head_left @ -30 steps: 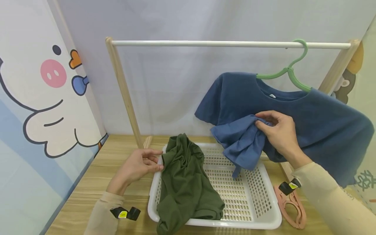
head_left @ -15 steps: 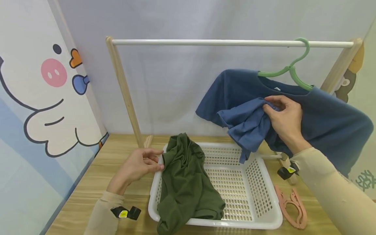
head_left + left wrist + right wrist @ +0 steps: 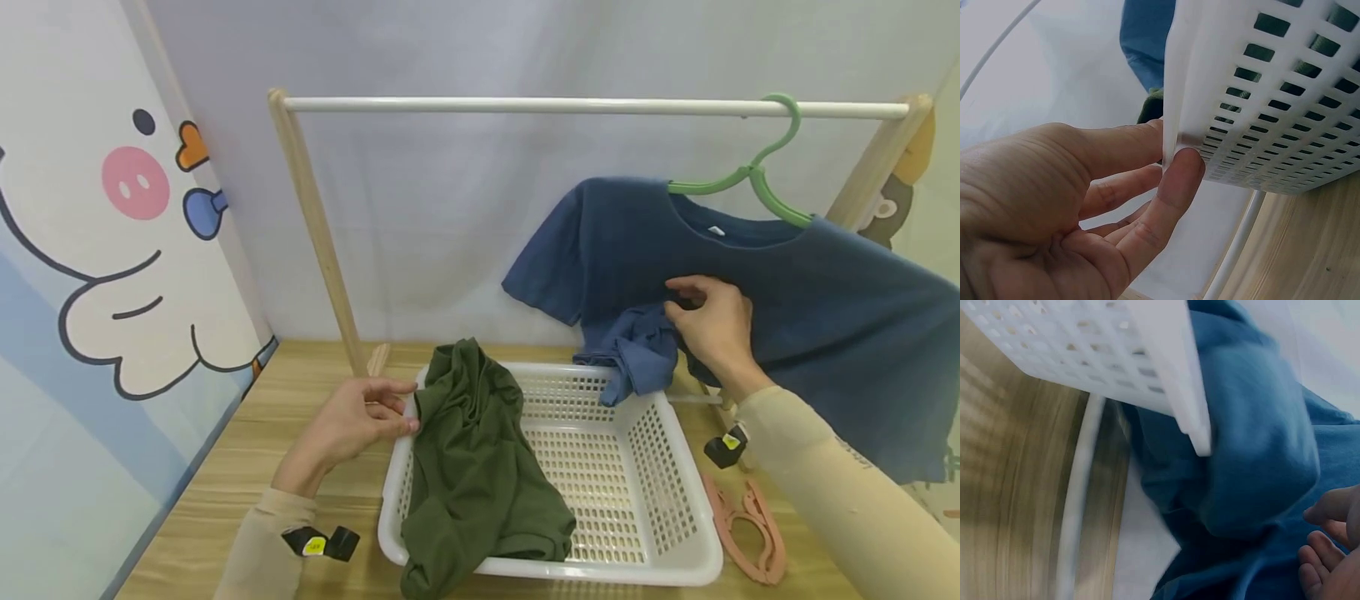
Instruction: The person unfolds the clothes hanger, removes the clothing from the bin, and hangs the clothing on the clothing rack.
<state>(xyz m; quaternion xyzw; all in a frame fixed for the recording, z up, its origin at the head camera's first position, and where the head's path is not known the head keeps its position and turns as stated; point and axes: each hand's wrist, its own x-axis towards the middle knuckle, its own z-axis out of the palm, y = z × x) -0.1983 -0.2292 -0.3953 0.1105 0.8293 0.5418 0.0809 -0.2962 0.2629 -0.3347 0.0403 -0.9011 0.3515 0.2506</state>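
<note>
A blue T-shirt (image 3: 637, 242) hangs on a green hanger (image 3: 780, 196) hooked over the white rail. In front of its lower part, a bunched lighter-blue fold of cloth (image 3: 637, 354) lies at the back right corner of a white plastic basket (image 3: 686, 500). My right hand (image 3: 716, 321) is just above and right of the bunch, fingers loosely bent; the right wrist view shows the fingers (image 3: 1329, 550) apart from the bunch. My left hand (image 3: 360, 421) pinches the basket's left rim, fingers on both sides of it in the left wrist view. A dark green garment (image 3: 480, 475) lies in the basket.
The wooden-legged rack (image 3: 318, 233) stands behind the basket with its white rail (image 3: 525, 106) across the top. A folded pink hanger (image 3: 757, 533) lies on the wooden table (image 3: 217, 508) right of the basket. Cartoon-printed panels (image 3: 135, 250) stand at both sides.
My right hand first rose with the bunched blue cloth, then let it go and came down slightly. The cloth dropped onto the basket's back corner. My left hand stayed put.
</note>
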